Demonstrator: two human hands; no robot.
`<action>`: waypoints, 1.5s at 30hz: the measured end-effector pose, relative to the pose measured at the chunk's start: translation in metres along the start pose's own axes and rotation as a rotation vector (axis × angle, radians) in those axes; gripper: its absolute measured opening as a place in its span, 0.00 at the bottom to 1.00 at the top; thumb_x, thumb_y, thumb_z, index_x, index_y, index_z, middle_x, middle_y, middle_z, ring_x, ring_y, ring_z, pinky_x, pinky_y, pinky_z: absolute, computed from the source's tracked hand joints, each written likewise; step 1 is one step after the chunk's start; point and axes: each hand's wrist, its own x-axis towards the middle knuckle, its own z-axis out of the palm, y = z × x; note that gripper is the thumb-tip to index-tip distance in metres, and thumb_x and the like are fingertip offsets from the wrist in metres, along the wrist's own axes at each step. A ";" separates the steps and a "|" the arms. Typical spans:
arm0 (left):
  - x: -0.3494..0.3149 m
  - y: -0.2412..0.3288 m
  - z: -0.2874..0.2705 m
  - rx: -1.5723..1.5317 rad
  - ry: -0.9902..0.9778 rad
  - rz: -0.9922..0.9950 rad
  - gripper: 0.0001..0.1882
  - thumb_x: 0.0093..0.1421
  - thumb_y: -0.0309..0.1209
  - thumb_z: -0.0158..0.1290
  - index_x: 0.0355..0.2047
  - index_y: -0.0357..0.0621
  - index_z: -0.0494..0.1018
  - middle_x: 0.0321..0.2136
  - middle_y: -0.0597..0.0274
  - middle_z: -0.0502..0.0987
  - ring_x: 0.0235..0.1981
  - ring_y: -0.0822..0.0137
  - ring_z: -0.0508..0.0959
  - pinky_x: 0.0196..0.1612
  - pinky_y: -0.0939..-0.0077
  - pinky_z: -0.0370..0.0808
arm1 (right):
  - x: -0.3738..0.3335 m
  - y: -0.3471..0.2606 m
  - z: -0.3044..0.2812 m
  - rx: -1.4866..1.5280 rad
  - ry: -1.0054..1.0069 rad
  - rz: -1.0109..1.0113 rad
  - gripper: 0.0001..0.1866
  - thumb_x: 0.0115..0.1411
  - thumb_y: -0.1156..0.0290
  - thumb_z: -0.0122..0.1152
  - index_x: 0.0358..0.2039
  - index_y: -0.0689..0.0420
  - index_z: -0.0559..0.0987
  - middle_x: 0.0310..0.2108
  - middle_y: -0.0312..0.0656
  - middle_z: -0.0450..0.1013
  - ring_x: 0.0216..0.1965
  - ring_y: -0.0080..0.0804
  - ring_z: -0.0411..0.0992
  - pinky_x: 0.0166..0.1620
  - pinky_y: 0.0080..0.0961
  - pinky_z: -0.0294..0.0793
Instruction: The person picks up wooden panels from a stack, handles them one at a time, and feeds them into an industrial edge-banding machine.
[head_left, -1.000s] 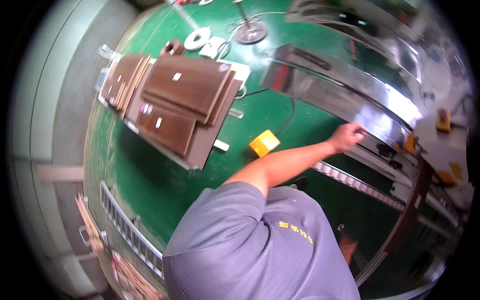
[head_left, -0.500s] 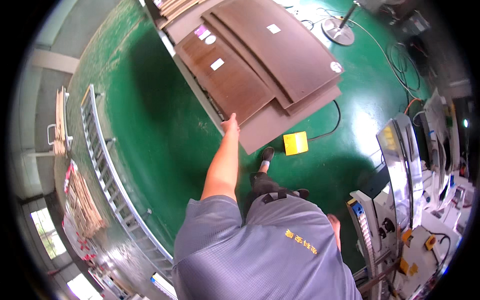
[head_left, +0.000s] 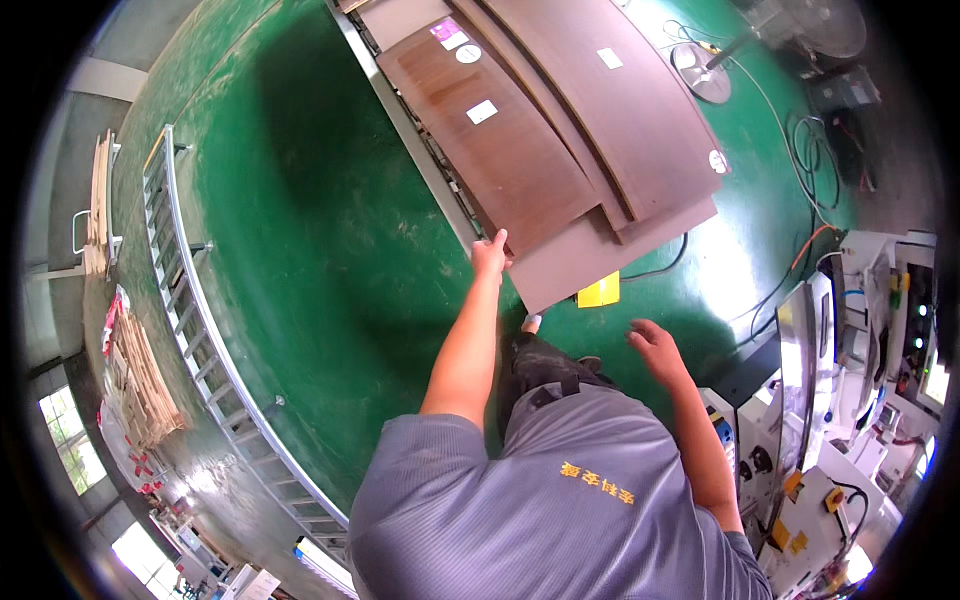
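Looks down past a grey short-sleeved shirt (head_left: 540,520) at a small brown panel (head_left: 510,165) lying flat on a grey-brown board (head_left: 600,243), above a green floor (head_left: 320,215). Reaches with the left grip (head_left: 490,254) to the near left corner of the small brown panel, touching there, thumb up and fingers bent in close at the edge. Cannot tell whether pinching that edge or merely resting against it, with the underside hidden. Leaves nearly all of the panel ahead of the left grip, stretching away from the person. Hangs the right grip (head_left: 655,347) well apart from the panel, to its right and nearer the body, loosely half open, with nothing visible in it. Bears a purple label (head_left: 449,33), a round sticker (head_left: 468,54) and a white label (head_left: 482,111) on the panel's top. Includes, just right of the panel, a larger brown panel (head_left: 625,100); nearer the person and to its right, a yellow box (head_left: 599,291) partly behind the board; well to its left, a ladder-like metal frame (head_left: 192,335).
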 end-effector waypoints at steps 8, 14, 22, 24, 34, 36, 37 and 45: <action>-0.067 0.017 -0.026 -0.143 -0.474 -0.039 0.15 0.63 0.42 0.54 0.37 0.41 0.70 0.33 0.62 0.78 0.27 0.71 0.78 0.23 0.78 0.70 | 0.043 -0.057 0.039 0.341 0.004 0.126 0.27 0.63 0.62 0.56 0.57 0.65 0.67 0.52 0.49 0.72 0.52 0.40 0.71 0.55 0.31 0.68; -0.189 0.010 -0.005 -0.368 -1.076 -0.312 0.18 0.67 0.40 0.48 0.51 0.42 0.70 0.43 0.59 0.78 0.36 0.68 0.80 0.40 0.72 0.77 | 0.046 -0.047 0.034 1.007 0.228 0.222 0.18 0.65 0.61 0.54 0.49 0.60 0.72 0.42 0.39 0.73 0.40 0.28 0.72 0.42 0.26 0.71; -0.175 -0.025 -0.005 -0.710 -0.786 -0.466 0.24 0.61 0.53 0.53 0.45 0.47 0.71 0.40 0.63 0.77 0.43 0.64 0.77 0.51 0.64 0.73 | -0.072 0.042 -0.030 0.818 0.549 0.329 0.09 0.63 0.60 0.56 0.35 0.51 0.75 0.27 0.27 0.68 0.29 0.18 0.66 0.32 0.19 0.64; -0.156 -0.032 -0.008 -0.736 -0.707 -0.461 0.24 0.61 0.53 0.52 0.46 0.46 0.71 0.40 0.62 0.77 0.42 0.64 0.77 0.49 0.65 0.74 | -0.100 0.075 -0.041 0.853 0.681 0.290 0.14 0.63 0.59 0.55 0.40 0.55 0.76 0.35 0.33 0.73 0.37 0.24 0.70 0.41 0.25 0.69; -0.173 -0.037 -0.001 -0.590 -0.669 -0.459 0.19 0.63 0.45 0.53 0.45 0.44 0.71 0.42 0.60 0.78 0.42 0.63 0.79 0.46 0.62 0.76 | -0.151 0.100 -0.041 0.661 1.087 0.142 0.23 0.66 0.57 0.52 0.47 0.65 0.76 0.45 0.42 0.74 0.45 0.30 0.71 0.51 0.27 0.68; -0.164 -0.026 -0.007 -0.594 -0.675 -0.406 0.18 0.63 0.45 0.53 0.44 0.45 0.72 0.40 0.61 0.79 0.40 0.64 0.80 0.45 0.63 0.77 | -0.140 0.104 -0.040 0.681 1.034 0.118 0.23 0.66 0.56 0.52 0.46 0.66 0.76 0.44 0.42 0.75 0.44 0.30 0.72 0.50 0.26 0.69; -0.156 -0.016 -0.009 -0.599 -0.676 -0.375 0.18 0.63 0.45 0.53 0.43 0.45 0.72 0.39 0.61 0.80 0.39 0.64 0.80 0.44 0.65 0.78 | -0.133 0.105 -0.039 0.706 1.030 0.118 0.22 0.66 0.57 0.51 0.46 0.66 0.76 0.44 0.42 0.75 0.44 0.30 0.72 0.50 0.26 0.70; -0.061 0.086 -0.001 -0.783 -0.509 -0.071 0.17 0.63 0.47 0.51 0.42 0.48 0.74 0.39 0.66 0.79 0.41 0.68 0.77 0.46 0.70 0.74 | 0.001 0.013 -0.006 0.967 0.823 0.057 0.20 0.66 0.57 0.51 0.39 0.65 0.74 0.37 0.41 0.74 0.38 0.31 0.71 0.43 0.31 0.72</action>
